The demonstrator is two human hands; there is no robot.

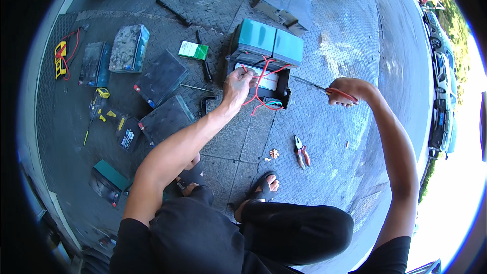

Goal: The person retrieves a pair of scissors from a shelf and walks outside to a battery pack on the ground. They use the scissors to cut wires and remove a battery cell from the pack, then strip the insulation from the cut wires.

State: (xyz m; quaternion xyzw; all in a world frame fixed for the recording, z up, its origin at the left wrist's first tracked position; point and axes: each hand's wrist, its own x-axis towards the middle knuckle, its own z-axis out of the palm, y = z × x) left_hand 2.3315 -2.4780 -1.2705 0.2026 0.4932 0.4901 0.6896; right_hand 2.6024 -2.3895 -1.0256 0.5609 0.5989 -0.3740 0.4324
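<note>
My left hand (237,87) pinches red wire (260,78) over an open black box (280,87), which has a white-labelled item and some green wire inside. Two teal-topped batteries (261,38) sit at the back of the box. My right hand (345,91) grips a red-handled tool (318,87) with long, narrow metal jaws, their tips pointing left toward the box's right side. Pliers with red and white handles (302,152) lie on the ground below the box, beside small copper-coloured pieces (274,153).
Several batteries (160,78) lie on the left, with a yellow meter (61,60), a yellow-black drill (101,101), a green-white packet (193,49) and black bar tools (173,12). A grey case (284,1) sits behind. Parked cars (439,86) line the far right.
</note>
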